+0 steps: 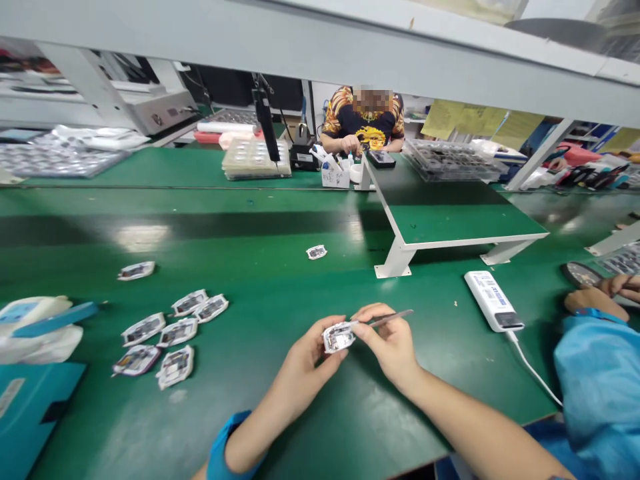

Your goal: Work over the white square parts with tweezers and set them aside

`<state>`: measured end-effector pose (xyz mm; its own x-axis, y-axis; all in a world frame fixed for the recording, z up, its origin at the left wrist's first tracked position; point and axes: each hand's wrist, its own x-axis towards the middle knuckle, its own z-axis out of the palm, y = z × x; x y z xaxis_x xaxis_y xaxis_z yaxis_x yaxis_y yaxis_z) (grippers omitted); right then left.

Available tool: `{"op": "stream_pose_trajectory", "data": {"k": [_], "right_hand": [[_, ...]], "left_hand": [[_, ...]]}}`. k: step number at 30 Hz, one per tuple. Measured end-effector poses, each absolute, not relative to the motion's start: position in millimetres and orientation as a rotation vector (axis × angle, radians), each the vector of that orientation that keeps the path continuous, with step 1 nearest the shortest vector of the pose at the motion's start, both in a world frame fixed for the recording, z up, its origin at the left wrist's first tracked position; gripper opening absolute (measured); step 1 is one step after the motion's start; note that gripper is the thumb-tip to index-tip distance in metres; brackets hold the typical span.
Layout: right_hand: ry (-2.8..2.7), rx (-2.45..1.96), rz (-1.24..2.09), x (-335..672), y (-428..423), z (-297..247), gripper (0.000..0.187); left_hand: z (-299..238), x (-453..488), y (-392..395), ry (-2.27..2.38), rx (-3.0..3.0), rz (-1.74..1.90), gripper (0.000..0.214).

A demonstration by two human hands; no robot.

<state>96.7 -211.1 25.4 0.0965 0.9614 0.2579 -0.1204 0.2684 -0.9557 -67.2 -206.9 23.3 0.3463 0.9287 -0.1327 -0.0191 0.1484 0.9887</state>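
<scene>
Near the bench's front, my left hand [305,363] grips a small white watch-like housing [339,339] by its edges, between thumb and fingers. Its open face, with parts inside, is turned up. My right hand [393,347] is closed around a pair of thin metal tweezers [395,317]; their tip end meets the housing's upper right edge, partly hidden by my fingers. Several similar open housings [177,331] lie in a loose group to the left. One more housing [317,252] rests alone farther back, and another housing [137,270] lies at the far left.
A raised green stand [470,223] with white legs occupies the back right. Before it lies a white power bank [493,300] with a cable. A teal folder [37,413] is at the left edge. A co-worker's blue sleeve [597,373] is close on the right; another person sits opposite.
</scene>
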Motion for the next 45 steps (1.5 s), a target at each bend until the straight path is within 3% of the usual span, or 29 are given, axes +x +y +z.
{"op": "stream_pose_trajectory", "data": {"k": [15,34,45], "right_hand": [[-1.316,-0.954,0.88,96,-217,29,0.006],[-1.004,-1.073,1.154,91,-211,24,0.015],[-1.074,-1.04,1.138,95,-209,28,0.019]], "left_hand": [[22,-68,-207,1.02,1.221,0.912,0.043],[22,-62,-213,1.128,1.326,0.87,0.041],[41,-71,-204,0.964,0.911,0.89,0.052]]}}
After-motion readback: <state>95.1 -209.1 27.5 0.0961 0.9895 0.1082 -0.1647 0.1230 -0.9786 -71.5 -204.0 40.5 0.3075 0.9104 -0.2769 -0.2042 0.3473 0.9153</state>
